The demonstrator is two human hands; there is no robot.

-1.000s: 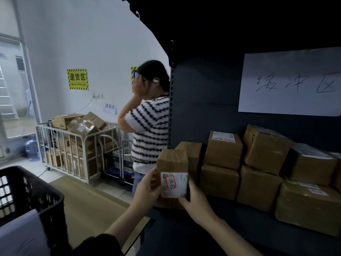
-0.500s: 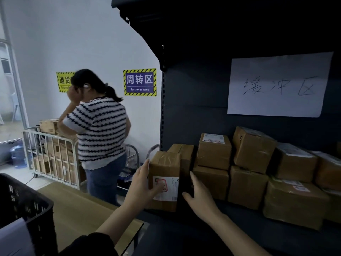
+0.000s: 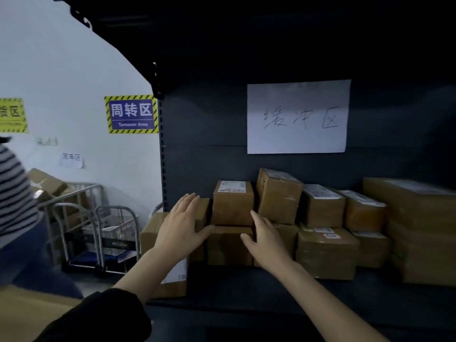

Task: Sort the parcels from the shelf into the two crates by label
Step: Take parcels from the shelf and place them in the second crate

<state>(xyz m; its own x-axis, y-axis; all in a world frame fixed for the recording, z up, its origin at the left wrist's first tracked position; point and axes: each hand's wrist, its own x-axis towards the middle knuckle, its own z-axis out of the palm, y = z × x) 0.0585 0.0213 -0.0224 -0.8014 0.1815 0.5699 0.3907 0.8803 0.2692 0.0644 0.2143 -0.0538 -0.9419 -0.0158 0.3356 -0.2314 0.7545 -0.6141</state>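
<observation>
Dark shelf [image 3: 246,287] holds stacked parcels [image 3: 233,206]; left hand [image 3: 181,230] and right hand [image 3: 267,240] reach flat-fingered, gripping nothing.

The shelf [image 3: 209,169] is dark charcoal grey. On its back panel, the paper sheet [image 3: 298,117] is white with thin black handwritten characters. Below the paper sheet, the parcels [image 3: 278,201] are plain brown cardboard. The labelled parcel [image 3: 233,208] below-left of the sheet carries a white label with small reddish marks. Left of the paper sheet, the wall sign [image 3: 131,114] is blue-violet with white lettering inside a yellow-and-black diagonal-striped border, on a pale grey-white wall [image 3: 61,70]. Farther left of the sheet, a second sign [image 3: 12,116] is yellow with black characters, and a person's shirt [image 3: 14,193] has dark and white horizontal stripes. Far below-left of the sheet, the sleeve [image 3: 98,317] is black.
</observation>
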